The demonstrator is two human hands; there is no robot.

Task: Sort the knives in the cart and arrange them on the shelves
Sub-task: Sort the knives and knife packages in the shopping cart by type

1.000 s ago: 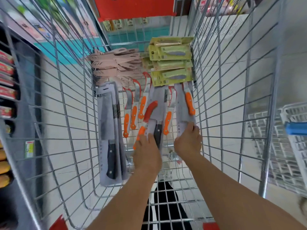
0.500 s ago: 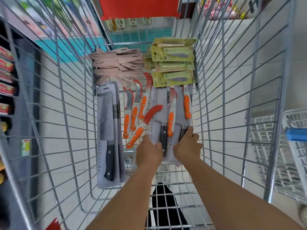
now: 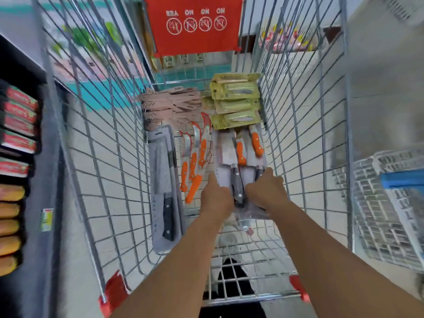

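Observation:
I look down into a wire shopping cart (image 3: 96, 157) full of knives. My left hand (image 3: 216, 198) and my right hand (image 3: 266, 191) both grip the near end of a stack of packaged cleavers (image 3: 229, 154) with black handles. Two orange-handled knives (image 3: 249, 148) lie on top of that stack. Loose orange-handled curved knives (image 3: 195, 161) lie to its left. Further left, a grey-carded cleaver pack (image 3: 164, 187) lies flat. At the cart's far end sit pink sheathed knives (image 3: 169, 106) and yellow-green carded knives (image 3: 236, 104).
Store shelves (image 3: 18, 157) with red packs and orange items run along the left. A second wire cart with a blue handle (image 3: 401, 180) stands at the right. A red sign (image 3: 195, 24) hangs on the cart's far end.
Both hands have closed on the cleaver stack and drawn it toward me and a little up. One loose orange-handled knife has slid off to the left.

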